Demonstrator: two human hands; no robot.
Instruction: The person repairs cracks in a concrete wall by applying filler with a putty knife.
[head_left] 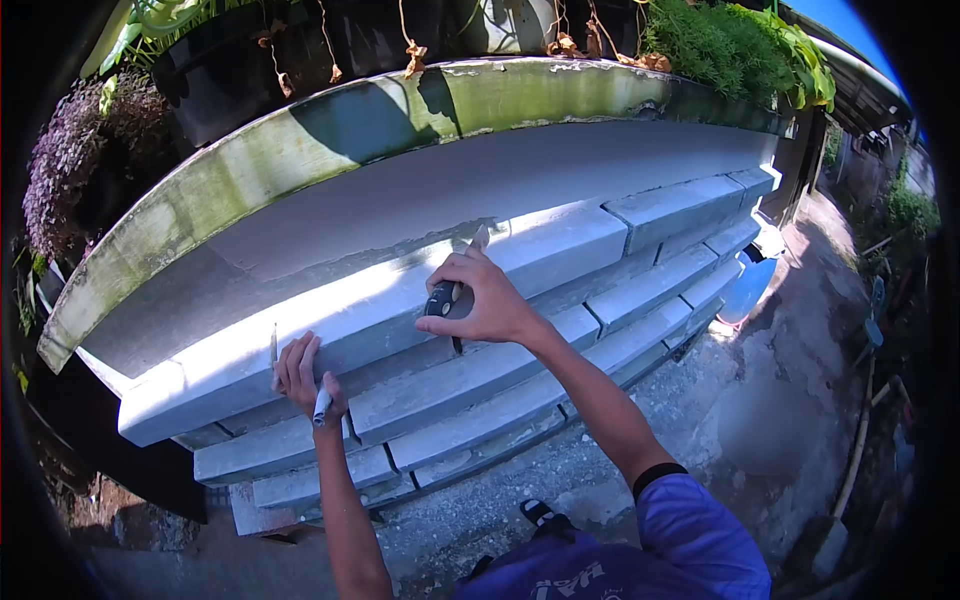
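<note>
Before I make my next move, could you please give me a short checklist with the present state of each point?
1. Right grip on the dark rounded tool: ok, between thumb and fingers.
2. Left grip on the pen-like stick: ok, held.
3. Marking end of that stick ready: cannot tell.
4. Top block row without open joints: not ok, a dark gap shows.
5. Blue container away from both grips: ok.

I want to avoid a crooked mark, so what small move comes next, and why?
Probably steady what looks like a tape measure against the top block course: the right hand pinches it by that course's front edge, and the left hand, holding a pen, is at the same course.
</note>
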